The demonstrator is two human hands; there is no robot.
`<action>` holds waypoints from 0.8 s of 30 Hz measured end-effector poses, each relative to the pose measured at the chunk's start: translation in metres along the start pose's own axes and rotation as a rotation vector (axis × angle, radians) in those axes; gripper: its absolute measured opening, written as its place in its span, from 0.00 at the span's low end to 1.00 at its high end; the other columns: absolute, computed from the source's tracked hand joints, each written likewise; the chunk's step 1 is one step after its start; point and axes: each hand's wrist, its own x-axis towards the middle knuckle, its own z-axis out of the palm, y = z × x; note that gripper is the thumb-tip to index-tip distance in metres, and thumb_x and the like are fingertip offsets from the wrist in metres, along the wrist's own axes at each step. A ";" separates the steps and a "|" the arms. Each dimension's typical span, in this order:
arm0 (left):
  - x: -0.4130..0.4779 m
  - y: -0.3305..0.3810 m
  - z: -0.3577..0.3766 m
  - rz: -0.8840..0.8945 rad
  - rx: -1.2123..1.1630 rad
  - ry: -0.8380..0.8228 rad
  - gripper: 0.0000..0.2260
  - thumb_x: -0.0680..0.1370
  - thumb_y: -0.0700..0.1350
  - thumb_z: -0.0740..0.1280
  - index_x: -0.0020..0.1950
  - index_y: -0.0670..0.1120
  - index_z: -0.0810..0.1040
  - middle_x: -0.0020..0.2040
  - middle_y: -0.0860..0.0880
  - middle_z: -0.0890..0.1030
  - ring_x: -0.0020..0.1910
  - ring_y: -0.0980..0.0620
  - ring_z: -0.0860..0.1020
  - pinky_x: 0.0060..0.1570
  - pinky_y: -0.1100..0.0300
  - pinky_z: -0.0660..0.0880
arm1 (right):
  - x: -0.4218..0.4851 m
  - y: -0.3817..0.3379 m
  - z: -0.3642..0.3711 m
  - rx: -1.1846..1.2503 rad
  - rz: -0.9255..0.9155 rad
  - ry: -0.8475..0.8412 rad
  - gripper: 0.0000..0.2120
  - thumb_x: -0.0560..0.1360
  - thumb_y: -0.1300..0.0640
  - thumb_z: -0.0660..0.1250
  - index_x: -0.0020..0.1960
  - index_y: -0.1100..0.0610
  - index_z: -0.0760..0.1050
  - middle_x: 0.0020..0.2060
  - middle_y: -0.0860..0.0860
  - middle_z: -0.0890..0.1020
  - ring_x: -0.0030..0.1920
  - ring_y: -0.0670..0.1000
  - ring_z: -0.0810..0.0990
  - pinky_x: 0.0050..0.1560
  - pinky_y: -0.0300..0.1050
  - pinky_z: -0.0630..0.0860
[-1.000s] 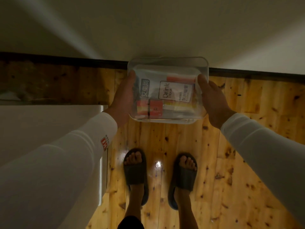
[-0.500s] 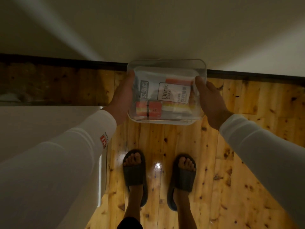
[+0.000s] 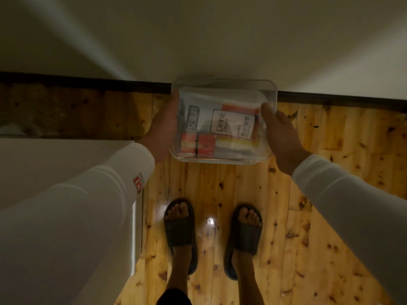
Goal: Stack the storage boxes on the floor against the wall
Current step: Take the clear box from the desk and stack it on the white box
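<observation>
A clear plastic storage box (image 3: 222, 158) hangs in front of me over the wooden floor (image 3: 242, 194), its far edge close to the pale wall (image 3: 198, 36). Inside it lie a white "Drink Straw" packet and small red and orange packs. My left hand (image 3: 161, 130) grips the box's left side. My right hand (image 3: 282, 135) presses on its right side, thumb against the wall of the box. Both arms are in white sleeves.
A dark baseboard (image 3: 88, 84) runs along the foot of the wall. A white furniture surface (image 3: 55, 159) fills the left, close beside my left arm. My two feet in dark slippers (image 3: 179, 227) stand on the floor below the box.
The box and both hands have drifted slightly down and towards the wall; the grip on both sides is the same.
</observation>
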 end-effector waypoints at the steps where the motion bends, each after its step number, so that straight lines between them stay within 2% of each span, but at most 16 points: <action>1: 0.000 0.000 0.000 0.003 0.003 -0.004 0.25 0.79 0.64 0.55 0.68 0.52 0.74 0.61 0.50 0.81 0.57 0.52 0.80 0.56 0.55 0.76 | 0.000 -0.001 0.000 -0.004 0.002 -0.003 0.23 0.75 0.35 0.59 0.62 0.50 0.73 0.51 0.49 0.82 0.53 0.53 0.81 0.59 0.58 0.75; 4: -0.004 0.002 0.000 0.014 0.024 -0.018 0.26 0.79 0.64 0.53 0.71 0.51 0.71 0.65 0.47 0.78 0.62 0.48 0.77 0.65 0.48 0.70 | -0.001 -0.003 -0.002 -0.036 -0.022 -0.003 0.21 0.75 0.35 0.58 0.60 0.49 0.72 0.53 0.50 0.81 0.53 0.55 0.80 0.59 0.58 0.75; 7: -0.009 0.006 0.000 0.026 0.048 -0.001 0.26 0.80 0.63 0.52 0.71 0.50 0.71 0.66 0.47 0.77 0.62 0.48 0.76 0.65 0.49 0.70 | -0.004 -0.007 -0.005 -0.108 -0.089 0.026 0.22 0.76 0.36 0.57 0.61 0.49 0.72 0.53 0.50 0.80 0.54 0.54 0.79 0.57 0.56 0.76; 9: -0.012 0.008 0.000 0.030 0.053 0.024 0.25 0.80 0.62 0.52 0.70 0.50 0.72 0.64 0.49 0.78 0.58 0.51 0.77 0.60 0.55 0.72 | -0.007 -0.008 -0.007 -0.162 -0.153 0.045 0.23 0.77 0.37 0.57 0.65 0.49 0.71 0.53 0.47 0.80 0.54 0.52 0.79 0.54 0.51 0.76; 11: -0.016 0.009 -0.002 0.030 0.056 0.051 0.24 0.81 0.62 0.52 0.69 0.51 0.72 0.60 0.51 0.78 0.52 0.56 0.77 0.48 0.61 0.73 | -0.013 -0.010 -0.010 -0.235 -0.212 0.053 0.24 0.77 0.37 0.57 0.69 0.47 0.67 0.56 0.44 0.77 0.55 0.50 0.77 0.54 0.49 0.75; 13: -0.022 0.013 -0.003 0.048 0.078 0.066 0.22 0.81 0.61 0.52 0.67 0.52 0.73 0.56 0.55 0.78 0.46 0.63 0.76 0.40 0.67 0.71 | -0.018 -0.015 -0.013 -0.283 -0.238 0.063 0.30 0.76 0.36 0.57 0.74 0.48 0.61 0.65 0.48 0.74 0.62 0.52 0.74 0.60 0.50 0.72; 15: -0.029 0.019 -0.003 0.081 0.109 0.075 0.21 0.81 0.60 0.52 0.66 0.53 0.73 0.52 0.58 0.77 0.42 0.68 0.74 0.34 0.72 0.70 | -0.023 -0.023 -0.017 -0.325 -0.262 0.073 0.33 0.77 0.36 0.57 0.76 0.51 0.57 0.72 0.51 0.68 0.69 0.53 0.68 0.64 0.45 0.65; 17: -0.038 0.023 -0.002 0.122 0.127 0.100 0.16 0.81 0.60 0.53 0.64 0.57 0.72 0.49 0.63 0.74 0.40 0.71 0.69 0.33 0.73 0.66 | -0.028 -0.030 -0.020 -0.358 -0.310 0.074 0.31 0.78 0.38 0.57 0.76 0.51 0.60 0.70 0.49 0.70 0.67 0.48 0.69 0.60 0.37 0.64; 19: -0.047 0.030 -0.003 0.184 0.175 0.145 0.06 0.82 0.58 0.55 0.53 0.62 0.70 0.45 0.68 0.70 0.38 0.74 0.68 0.37 0.73 0.63 | -0.034 -0.038 -0.021 -0.388 -0.354 0.071 0.29 0.78 0.38 0.57 0.75 0.52 0.62 0.68 0.46 0.71 0.63 0.42 0.69 0.58 0.29 0.61; 21: -0.054 0.037 -0.004 0.247 0.226 0.168 0.06 0.82 0.55 0.56 0.47 0.63 0.70 0.45 0.68 0.69 0.38 0.77 0.68 0.40 0.73 0.63 | -0.038 -0.046 -0.023 -0.403 -0.343 0.068 0.33 0.77 0.36 0.56 0.76 0.53 0.58 0.73 0.49 0.66 0.70 0.48 0.65 0.64 0.37 0.59; 23: -0.060 0.044 -0.007 0.250 0.282 0.146 0.06 0.81 0.57 0.55 0.54 0.61 0.70 0.47 0.68 0.69 0.42 0.75 0.68 0.42 0.73 0.63 | -0.044 -0.055 -0.024 -0.404 -0.334 0.058 0.35 0.77 0.35 0.55 0.77 0.52 0.56 0.75 0.51 0.63 0.74 0.52 0.61 0.67 0.44 0.58; 24: -0.062 0.046 -0.007 0.248 0.295 0.130 0.11 0.81 0.58 0.54 0.62 0.60 0.69 0.50 0.68 0.69 0.46 0.72 0.69 0.45 0.73 0.63 | -0.047 -0.059 -0.024 -0.405 -0.338 0.055 0.34 0.77 0.35 0.55 0.77 0.52 0.56 0.75 0.50 0.62 0.74 0.52 0.60 0.66 0.44 0.58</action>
